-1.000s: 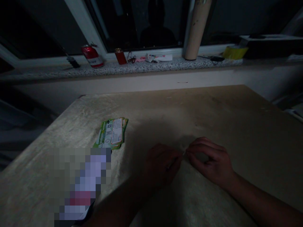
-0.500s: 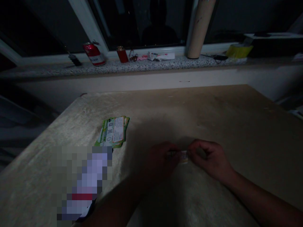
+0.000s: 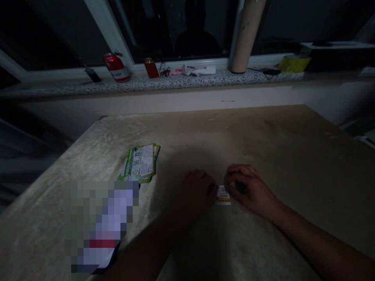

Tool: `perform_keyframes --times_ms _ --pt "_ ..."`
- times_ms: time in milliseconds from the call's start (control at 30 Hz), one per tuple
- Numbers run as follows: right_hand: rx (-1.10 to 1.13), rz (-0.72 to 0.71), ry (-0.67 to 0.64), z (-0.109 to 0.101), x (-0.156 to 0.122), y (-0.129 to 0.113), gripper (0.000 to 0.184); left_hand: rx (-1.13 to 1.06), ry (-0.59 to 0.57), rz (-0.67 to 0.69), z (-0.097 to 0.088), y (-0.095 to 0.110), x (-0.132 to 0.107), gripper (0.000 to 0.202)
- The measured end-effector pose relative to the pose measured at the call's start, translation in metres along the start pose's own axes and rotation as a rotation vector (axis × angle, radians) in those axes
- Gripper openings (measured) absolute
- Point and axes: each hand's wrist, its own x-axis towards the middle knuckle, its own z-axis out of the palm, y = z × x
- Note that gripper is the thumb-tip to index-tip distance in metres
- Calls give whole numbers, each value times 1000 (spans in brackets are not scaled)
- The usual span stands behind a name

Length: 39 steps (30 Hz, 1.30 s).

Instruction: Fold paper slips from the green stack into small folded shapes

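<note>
Right grip (half-curled) beside card

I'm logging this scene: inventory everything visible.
Table: one, beige, foreground
Card: one, white-orange, lower centre
Leaflets: several, green, table left
Pixelated object: one, bluish, near leaflets
Windowsill: one, grey, beyond table
Can: one, red, windowsill left
Canister: one, red, right of can
Packaging: count unclear, white, windowsill
Tube: one, tan, right of packaging
Unclear object: one, yellow, windowsill right
Other items: several, black, windowsill
Window: one, dark, beyond windowsill
Left hand, right hand: two, dim, flanking card
</note>
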Motion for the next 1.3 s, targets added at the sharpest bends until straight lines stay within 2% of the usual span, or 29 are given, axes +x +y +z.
perform_keyframes --times_ms 367,600,967,1300 --pt "-34 45 42 6 -1 2 4 71 -9 122 6 -6 0 16" --pt "-45 95 66 9 0 2 5 203 -148 295 -8 -9 -2 9" --pt "-52 120 81 12 0 3 6 65 -236 270 -21 -19 -2 22" --pt "-72 113 71 10 -1 -1 4 53 -297 257 -25 -23 -2 35"
